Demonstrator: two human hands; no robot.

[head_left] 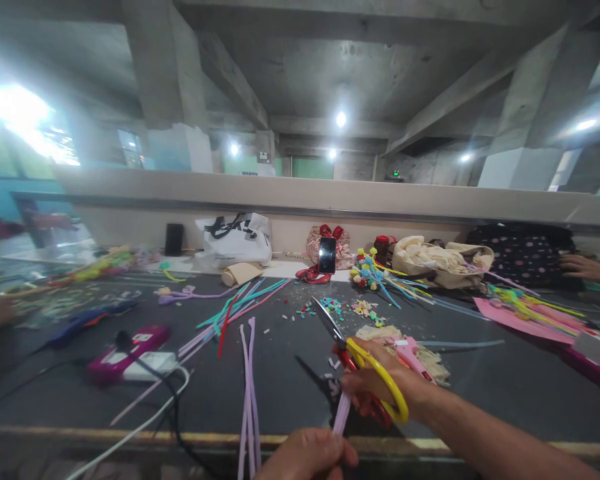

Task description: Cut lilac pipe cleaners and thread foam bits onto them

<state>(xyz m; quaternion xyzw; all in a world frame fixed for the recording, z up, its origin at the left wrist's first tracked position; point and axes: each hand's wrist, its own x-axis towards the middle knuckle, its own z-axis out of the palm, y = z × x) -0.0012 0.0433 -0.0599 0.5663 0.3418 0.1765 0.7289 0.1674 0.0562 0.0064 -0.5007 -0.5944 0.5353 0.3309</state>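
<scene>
My right hand [373,379] is closed around a pair of scissors [375,373] with yellow and red handles. The blades point away to the upper left over the table and look shut. Below the scissors, my left hand [307,455] pinches a short bundle of lilac pipe cleaners [342,413]. Its upper end meets the fingers of my right hand. Left of my hands, long lilac pipe cleaners [249,387] hang over the table edge. Small cut pieces [330,307] in teal, pink and yellow lie beyond the blades.
A pink glue gun [414,359] lies on crumpled material at right. Leaning upright at the back is a phone [327,255]. A purple power strip [130,353] with cables sits at left. Other people's hands show at both edges, the right one [593,268] near a dark bag [525,250].
</scene>
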